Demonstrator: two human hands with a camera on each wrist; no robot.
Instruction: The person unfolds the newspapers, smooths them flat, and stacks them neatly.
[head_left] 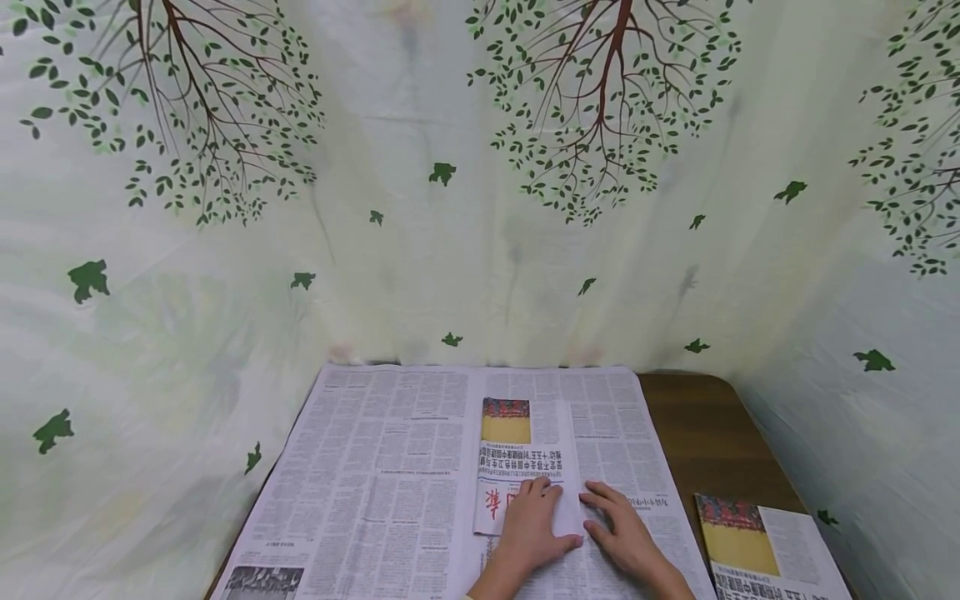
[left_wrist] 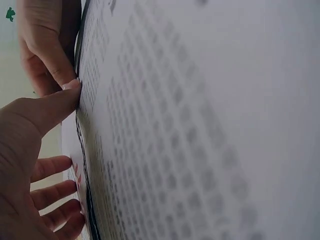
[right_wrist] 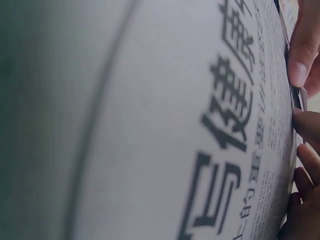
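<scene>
A folded newspaper with a red-and-yellow picture and large black characters lies on spread newspaper sheets. My left hand rests on its near part, fingers spread and pressing the paper, thumb out to the right. Along the folded paper's right side, my right hand touches down with fingertips and thumb pointing left. In the left wrist view, the left thumb lies on the paper close to the right hand. Both hands also appear at the right border of the right wrist view, where the right hand is partly cut off.
Another folded newspaper with the same picture lies at the right, on the brown wooden table. Behind and beside the table hangs a pale curtain printed with trees and green leaves.
</scene>
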